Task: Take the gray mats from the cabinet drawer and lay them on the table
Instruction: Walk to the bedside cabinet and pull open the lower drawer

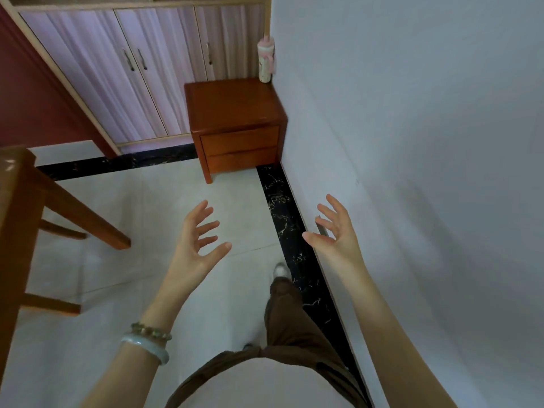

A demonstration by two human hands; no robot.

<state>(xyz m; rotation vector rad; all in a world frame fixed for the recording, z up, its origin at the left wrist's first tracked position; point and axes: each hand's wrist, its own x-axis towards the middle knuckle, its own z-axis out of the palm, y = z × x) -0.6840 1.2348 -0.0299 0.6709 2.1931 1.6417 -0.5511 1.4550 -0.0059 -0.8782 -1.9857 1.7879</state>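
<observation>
A small brown wooden cabinet (235, 107) stands in the corner against the white wall, with two shut drawers (240, 141) on its front. No gray mats are in view. My left hand (197, 237) and my right hand (335, 231) are raised over the floor, well short of the cabinet, fingers spread and holding nothing. The edge of a wooden table (14, 184) shows at the far left.
A pink and white bottle (266, 58) stands on the cabinet's back right corner. Behind it is a wardrobe with pale purple doors (126, 75). White floor tiles with a black marble border (282, 207) lie between me and the cabinet. The wall runs along my right.
</observation>
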